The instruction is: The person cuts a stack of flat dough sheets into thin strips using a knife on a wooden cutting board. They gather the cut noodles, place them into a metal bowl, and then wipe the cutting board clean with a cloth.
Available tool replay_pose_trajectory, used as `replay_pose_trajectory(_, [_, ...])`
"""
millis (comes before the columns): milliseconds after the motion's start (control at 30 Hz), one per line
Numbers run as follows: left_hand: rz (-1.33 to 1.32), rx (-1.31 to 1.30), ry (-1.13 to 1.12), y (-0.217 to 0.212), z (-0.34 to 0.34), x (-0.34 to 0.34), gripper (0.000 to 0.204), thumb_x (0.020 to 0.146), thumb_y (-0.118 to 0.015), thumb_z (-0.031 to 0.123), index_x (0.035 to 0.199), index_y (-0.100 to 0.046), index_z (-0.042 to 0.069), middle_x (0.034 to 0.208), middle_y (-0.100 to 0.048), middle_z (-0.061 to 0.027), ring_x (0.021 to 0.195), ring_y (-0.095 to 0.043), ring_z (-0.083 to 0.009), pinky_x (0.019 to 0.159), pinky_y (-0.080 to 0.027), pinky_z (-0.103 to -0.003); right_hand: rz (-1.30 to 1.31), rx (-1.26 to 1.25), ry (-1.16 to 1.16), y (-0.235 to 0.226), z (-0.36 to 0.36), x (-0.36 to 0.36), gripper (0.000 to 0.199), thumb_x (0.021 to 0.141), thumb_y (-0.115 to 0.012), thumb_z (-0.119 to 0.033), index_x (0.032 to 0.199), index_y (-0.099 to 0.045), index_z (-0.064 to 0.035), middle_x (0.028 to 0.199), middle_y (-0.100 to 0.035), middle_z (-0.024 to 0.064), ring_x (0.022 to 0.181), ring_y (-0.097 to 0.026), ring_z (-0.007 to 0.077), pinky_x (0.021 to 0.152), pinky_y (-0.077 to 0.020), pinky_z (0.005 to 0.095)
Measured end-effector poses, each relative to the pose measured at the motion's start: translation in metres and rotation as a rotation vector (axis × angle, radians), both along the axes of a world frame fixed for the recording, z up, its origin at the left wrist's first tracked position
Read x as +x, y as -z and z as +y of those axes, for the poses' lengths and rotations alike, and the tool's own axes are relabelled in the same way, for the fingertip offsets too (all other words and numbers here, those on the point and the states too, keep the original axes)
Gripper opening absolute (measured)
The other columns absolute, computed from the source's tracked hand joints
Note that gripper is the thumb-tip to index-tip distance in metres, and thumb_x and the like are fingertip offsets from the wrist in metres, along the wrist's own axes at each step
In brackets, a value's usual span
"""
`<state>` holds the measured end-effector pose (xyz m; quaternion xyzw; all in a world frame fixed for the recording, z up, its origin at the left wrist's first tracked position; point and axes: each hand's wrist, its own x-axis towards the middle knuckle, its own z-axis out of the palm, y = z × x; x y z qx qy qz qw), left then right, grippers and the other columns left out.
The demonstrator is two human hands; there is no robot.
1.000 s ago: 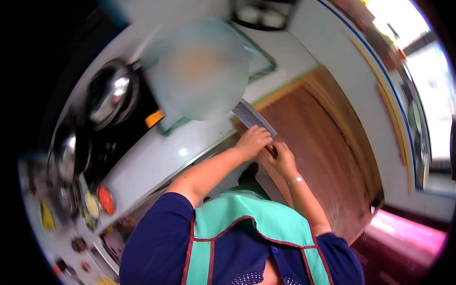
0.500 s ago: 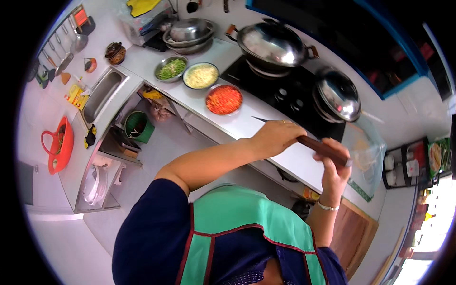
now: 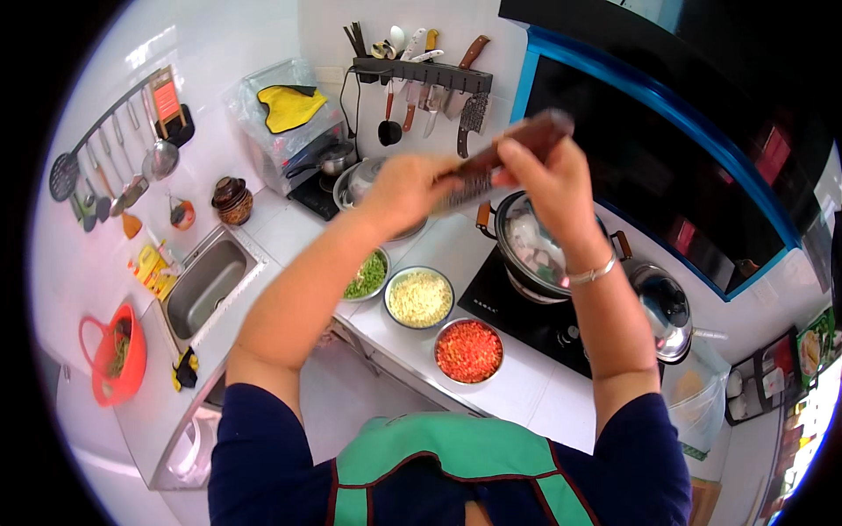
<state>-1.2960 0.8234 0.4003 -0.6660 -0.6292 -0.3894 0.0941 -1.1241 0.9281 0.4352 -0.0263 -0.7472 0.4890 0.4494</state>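
my fingers on the right hand [image 3: 548, 188] are wrapped shut around the brown wooden handle [image 3: 526, 140] of a cleaver, and my left hand [image 3: 408, 188] is closed over its blade [image 3: 469, 186], fingers curled on the flat metal; the blade is blurred, so i cannot tell just where its edge lies against my skin. both hands are raised well above the white counter [image 3: 526, 386], with open air under them and nothing touching my forearms.

below the cleaver sits a wok [image 3: 526, 250] on the black cooktop [image 3: 526, 307], pale pieces of food inside it, and just beside it to my right a shiny pot lid [image 3: 662, 302]. near the counter's front edge stand three metal bowls close together: green chopped pieces [image 3: 367, 276], pale yellow shreds [image 3: 419, 298] and red chopped pieces [image 3: 468, 351].

to my left the counter runs into a steel sink [image 3: 206, 280], with a small brown jar [image 3: 232, 200] behind it and a red basket [image 3: 118, 355] farther off on the left. on the back wall a dark rack [image 3: 421, 74] holds knives and utensils, and ladles hang along the left wall [image 3: 123, 175]. a yellow cloth [image 3: 285, 105] lies on a plastic-covered appliance in the corner. the floor in front of the counter is pale tile [image 3: 351, 394].
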Motion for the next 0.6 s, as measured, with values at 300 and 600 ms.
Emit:
replay_pose_trajectory(300, [0.361, 0.551, 0.178, -0.115, 0.135, -0.208, 0.021, 0.084, -0.068, 0.022, 0.097, -0.063, 0.006, 0.075, -0.062, -0.0147, 0.065, -0.060, -0.0289, 0.063, -0.048, -0.034, 0.078, 0.403, 0.434, -0.118, 0.055, -0.176, 0.021, 0.089, -0.062, -0.017, 0.097, -0.060, 0.0021, 0.086, -0.066, 0.0085, 0.073, -0.065, 0.0126, 0.064, -0.0528, 0.0232])
replay_pose_trajectory(600, [0.088, 0.393, 0.297, -0.130, 0.254, -0.324, 0.027, 0.087, -0.061, 0.028, 0.109, -0.062, 0.012, 0.095, -0.063, -0.0145, 0.089, -0.060, -0.0306, 0.078, -0.046, -0.038, 0.069, 0.406, 0.661, -0.137, 0.124, -0.310, 0.021, 0.086, -0.065, -0.019, 0.088, -0.058, 0.0009, 0.075, -0.065, 0.0082, 0.063, -0.063, 0.0126, 0.057, -0.0505, 0.0249])
